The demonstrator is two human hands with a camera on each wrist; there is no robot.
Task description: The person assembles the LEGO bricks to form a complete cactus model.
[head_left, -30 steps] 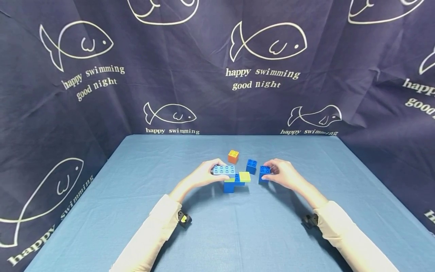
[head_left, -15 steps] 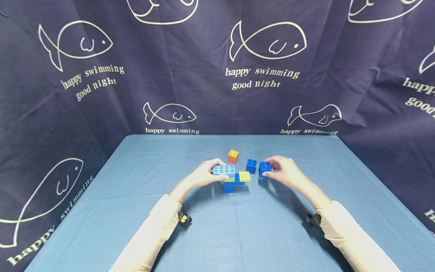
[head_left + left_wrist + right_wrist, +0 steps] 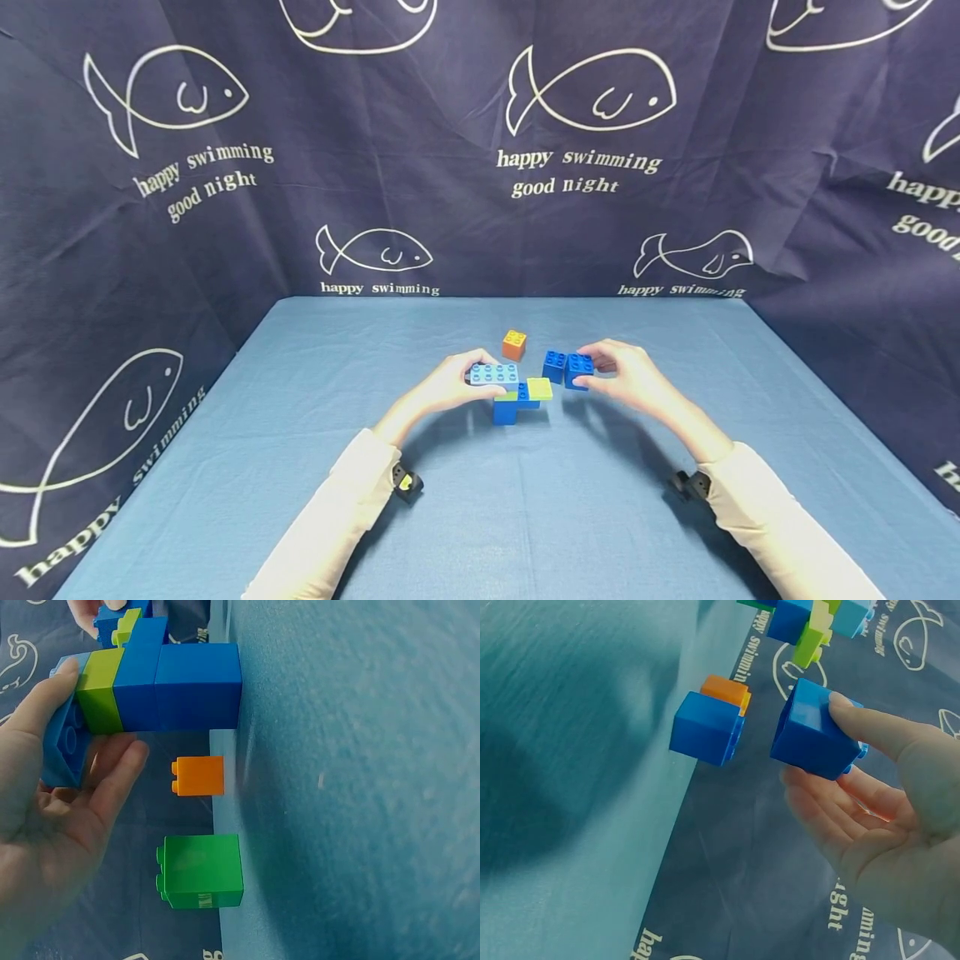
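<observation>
The light blue brick [image 3: 495,378] looks like hard, smooth plastic with moulded studs, and the lime brick [image 3: 101,691] joined to it has the same smooth plastic faces. A dark blue brick [image 3: 810,731] shows a soft sheen on its flat plastic side. The orange brick [image 3: 199,776] and green brick [image 3: 202,870] are also smooth plastic, the green one faintly smudged. Under them, the tablecloth [image 3: 465,517] is matt fabric, lightly wrinkled, with a fine, slightly rough grain up close. The curtain [image 3: 465,200] is matt, creased cloth bearing pale printed lines. The sleeves [image 3: 333,508] look like soft, dull cloth.
</observation>
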